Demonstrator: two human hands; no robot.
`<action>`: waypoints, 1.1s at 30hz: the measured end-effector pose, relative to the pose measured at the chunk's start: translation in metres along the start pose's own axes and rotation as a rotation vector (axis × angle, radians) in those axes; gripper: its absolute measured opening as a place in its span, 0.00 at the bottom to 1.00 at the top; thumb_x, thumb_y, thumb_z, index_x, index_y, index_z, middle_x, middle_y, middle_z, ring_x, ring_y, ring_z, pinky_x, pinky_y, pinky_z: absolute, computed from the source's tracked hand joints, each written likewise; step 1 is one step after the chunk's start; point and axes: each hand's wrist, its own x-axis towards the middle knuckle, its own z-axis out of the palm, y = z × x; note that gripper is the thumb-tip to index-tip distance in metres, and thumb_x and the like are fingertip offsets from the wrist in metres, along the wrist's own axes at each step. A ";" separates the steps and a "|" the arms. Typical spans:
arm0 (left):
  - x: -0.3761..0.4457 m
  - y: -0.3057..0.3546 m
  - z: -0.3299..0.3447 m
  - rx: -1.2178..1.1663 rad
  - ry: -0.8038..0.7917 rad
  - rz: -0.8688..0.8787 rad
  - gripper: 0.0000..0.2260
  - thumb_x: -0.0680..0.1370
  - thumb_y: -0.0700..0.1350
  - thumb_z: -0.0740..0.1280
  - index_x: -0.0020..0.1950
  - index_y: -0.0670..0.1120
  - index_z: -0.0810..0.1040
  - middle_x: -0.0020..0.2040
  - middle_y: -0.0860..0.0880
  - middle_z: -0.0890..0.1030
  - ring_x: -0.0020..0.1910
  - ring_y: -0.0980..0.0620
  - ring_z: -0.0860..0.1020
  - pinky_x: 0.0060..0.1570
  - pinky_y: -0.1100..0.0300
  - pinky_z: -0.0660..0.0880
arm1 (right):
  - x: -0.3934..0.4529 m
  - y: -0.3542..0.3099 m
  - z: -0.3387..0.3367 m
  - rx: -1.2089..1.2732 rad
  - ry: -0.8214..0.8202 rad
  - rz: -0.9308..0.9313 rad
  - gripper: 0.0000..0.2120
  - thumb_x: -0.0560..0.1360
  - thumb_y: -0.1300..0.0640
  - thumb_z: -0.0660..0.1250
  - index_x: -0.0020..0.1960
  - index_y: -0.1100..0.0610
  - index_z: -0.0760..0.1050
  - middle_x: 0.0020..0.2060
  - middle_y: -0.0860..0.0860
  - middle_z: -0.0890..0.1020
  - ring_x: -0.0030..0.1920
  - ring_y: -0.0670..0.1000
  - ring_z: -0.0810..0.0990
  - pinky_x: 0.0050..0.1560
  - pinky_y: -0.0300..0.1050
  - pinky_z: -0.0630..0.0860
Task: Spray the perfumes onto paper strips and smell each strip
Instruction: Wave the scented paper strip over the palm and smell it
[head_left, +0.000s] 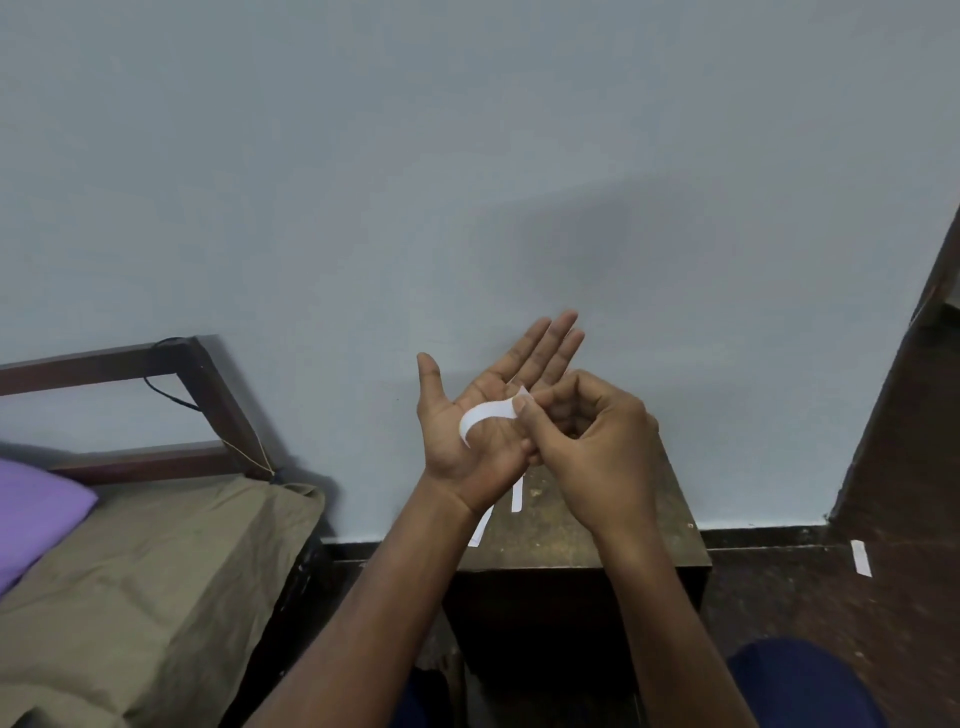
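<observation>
Matt white paper strip (488, 414), worn scuffed wooden table (571, 525), crumpled cloth bedsheet (156, 561)

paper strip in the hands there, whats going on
A person sits facing a small wooden table by the wall. The right hand pinches one end of a white paper strip, which curls across the open palm of the left hand. Two more strips lie on the table under the hands, and another strip lies on the floor to the right. No perfume bottle is in view.

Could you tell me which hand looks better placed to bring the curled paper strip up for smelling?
The right hand, probably: it already pinches one end of the paper strip. The left hand lies open, palm up, beneath it, gripping nothing.
</observation>
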 end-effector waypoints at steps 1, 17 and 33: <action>0.000 0.000 0.002 -0.002 -0.012 0.008 0.56 0.77 0.80 0.51 0.86 0.35 0.52 0.86 0.36 0.56 0.87 0.38 0.53 0.85 0.43 0.51 | -0.001 -0.002 -0.001 -0.015 0.018 -0.036 0.12 0.76 0.58 0.78 0.40 0.44 0.80 0.38 0.47 0.87 0.36 0.41 0.82 0.41 0.34 0.78; 0.002 0.010 0.019 0.032 -0.052 0.094 0.59 0.75 0.82 0.45 0.85 0.33 0.50 0.86 0.33 0.55 0.87 0.35 0.52 0.86 0.41 0.46 | -0.008 -0.021 -0.007 -0.077 0.219 -0.288 0.06 0.75 0.60 0.80 0.43 0.58 0.84 0.36 0.42 0.86 0.37 0.41 0.87 0.39 0.31 0.80; -0.009 0.010 0.008 0.005 0.032 0.124 0.58 0.77 0.80 0.46 0.84 0.30 0.53 0.84 0.30 0.60 0.85 0.32 0.56 0.85 0.40 0.48 | -0.010 -0.016 -0.010 -0.089 0.226 -0.191 0.07 0.76 0.57 0.80 0.42 0.55 0.84 0.34 0.44 0.87 0.34 0.43 0.87 0.38 0.38 0.84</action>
